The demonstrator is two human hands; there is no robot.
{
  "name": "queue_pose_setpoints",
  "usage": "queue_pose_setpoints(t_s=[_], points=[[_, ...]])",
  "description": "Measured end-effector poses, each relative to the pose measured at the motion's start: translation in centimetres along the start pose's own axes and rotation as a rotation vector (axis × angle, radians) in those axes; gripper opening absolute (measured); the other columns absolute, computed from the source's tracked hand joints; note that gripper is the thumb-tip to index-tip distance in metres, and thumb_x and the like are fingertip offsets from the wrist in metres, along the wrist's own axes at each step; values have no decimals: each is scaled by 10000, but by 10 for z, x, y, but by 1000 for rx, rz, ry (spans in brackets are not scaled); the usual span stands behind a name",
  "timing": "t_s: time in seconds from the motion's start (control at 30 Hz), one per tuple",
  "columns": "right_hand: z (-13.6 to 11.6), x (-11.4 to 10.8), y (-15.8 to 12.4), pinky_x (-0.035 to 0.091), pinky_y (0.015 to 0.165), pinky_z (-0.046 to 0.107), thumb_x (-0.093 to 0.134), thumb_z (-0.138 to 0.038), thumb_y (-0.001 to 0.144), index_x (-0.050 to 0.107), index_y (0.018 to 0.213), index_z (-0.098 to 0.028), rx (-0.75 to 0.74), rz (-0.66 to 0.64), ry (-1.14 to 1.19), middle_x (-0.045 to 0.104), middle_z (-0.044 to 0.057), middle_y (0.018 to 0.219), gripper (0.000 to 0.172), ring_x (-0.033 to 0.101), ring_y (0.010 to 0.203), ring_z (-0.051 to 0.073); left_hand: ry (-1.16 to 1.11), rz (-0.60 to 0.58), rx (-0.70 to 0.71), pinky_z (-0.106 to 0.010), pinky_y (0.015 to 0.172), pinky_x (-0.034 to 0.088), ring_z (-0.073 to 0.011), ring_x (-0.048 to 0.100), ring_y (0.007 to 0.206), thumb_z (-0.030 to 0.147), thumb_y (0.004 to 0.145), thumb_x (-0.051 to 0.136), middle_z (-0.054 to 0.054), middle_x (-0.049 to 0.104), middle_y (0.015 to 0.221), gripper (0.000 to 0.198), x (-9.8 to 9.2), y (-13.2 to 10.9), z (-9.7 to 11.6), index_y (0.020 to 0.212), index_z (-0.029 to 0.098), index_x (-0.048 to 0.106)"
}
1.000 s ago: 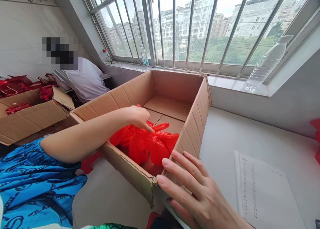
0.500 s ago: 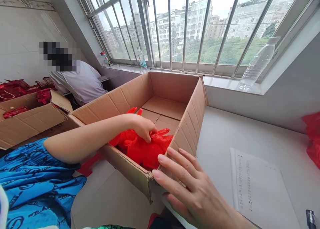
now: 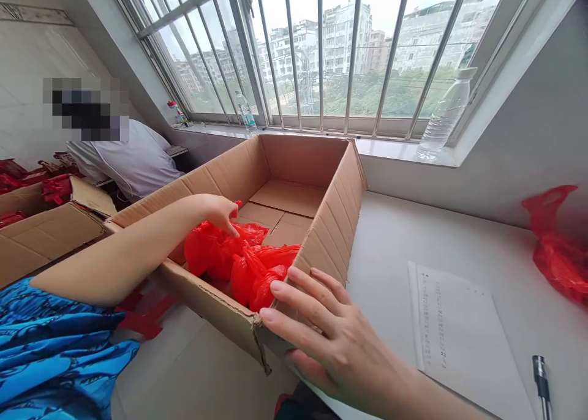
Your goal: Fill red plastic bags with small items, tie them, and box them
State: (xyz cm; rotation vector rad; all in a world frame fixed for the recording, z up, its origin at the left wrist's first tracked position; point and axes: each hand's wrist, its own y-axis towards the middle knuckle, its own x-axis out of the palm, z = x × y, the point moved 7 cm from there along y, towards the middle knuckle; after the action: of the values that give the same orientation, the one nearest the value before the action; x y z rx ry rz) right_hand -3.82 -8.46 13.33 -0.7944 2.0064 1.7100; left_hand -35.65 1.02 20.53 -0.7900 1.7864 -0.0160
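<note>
My left hand (image 3: 219,213) reaches over the near end of a large cardboard box (image 3: 316,215), its thumb and a finger apart at the top of a red plastic bag (image 3: 207,248). A second red plastic bag (image 3: 260,276), with twisted handles, lies inside beside the near right corner. What the bags contain is hidden. My right hand (image 3: 321,328) lies with fingers spread against the outer right wall and the corner of the box.
On the white table (image 3: 381,242) lie a printed sheet (image 3: 459,328), a pen (image 3: 542,383) and another red bag (image 3: 560,261). Plastic bottles (image 3: 443,117) stand along the windowsill. A person in a light shirt (image 3: 131,157) sits at left, near another cardboard box (image 3: 50,230) with red packages.
My left hand has let go of the bag near the right corner and moved left to the other bag. My right hand stays at the box corner. The view has shifted right.
</note>
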Motion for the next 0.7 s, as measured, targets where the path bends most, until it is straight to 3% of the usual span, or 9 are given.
queue_pose_setpoints(t_s=[0.1,0.23,0.37,0.47,0.57,0.7], points=[[0,1,0,220,1245,429,529,-187,932,457,1452,-271,8,4,-8,410,-18,1563,531,260,1497,210,6,-27,-21,-354,903,468,-287,604,970,466,530,889,-97,680,797,545,16,9,3,903,97,741],[0,3,-1,205,1248,434,558,-192,913,433,1471,-264,13,19,-3,369,-14,1586,575,224,1509,218,-124,-285,-155,-438,857,509,-258,622,846,314,623,863,-32,616,596,401,41,10,-5,889,56,711],[0,5,-2,191,1248,449,596,-186,881,399,1492,-265,16,20,10,309,-22,1613,648,194,1517,227,-313,-479,-118,-322,685,549,-221,649,702,236,614,838,-50,663,611,257,49,-1,2,791,108,701],[0,6,-2,181,1248,447,610,-180,865,381,1502,-269,16,11,11,293,-31,1619,683,182,1519,222,-412,-525,-10,-250,626,538,-210,668,696,322,529,875,-68,716,716,333,43,-4,16,768,159,708],[1,5,-2,169,1250,440,617,-190,863,370,1508,-269,12,14,12,308,-33,1612,695,175,1520,214,-392,-419,-33,-270,610,543,-238,688,711,522,521,859,-108,738,829,517,29,6,10,870,169,715],[2,7,-2,157,1250,427,609,-223,883,359,1514,-273,14,14,4,323,-39,1605,680,165,1521,195,-314,-13,-152,-289,595,539,-255,692,711,703,607,758,-135,731,928,769,-3,14,-22,1126,143,658]])
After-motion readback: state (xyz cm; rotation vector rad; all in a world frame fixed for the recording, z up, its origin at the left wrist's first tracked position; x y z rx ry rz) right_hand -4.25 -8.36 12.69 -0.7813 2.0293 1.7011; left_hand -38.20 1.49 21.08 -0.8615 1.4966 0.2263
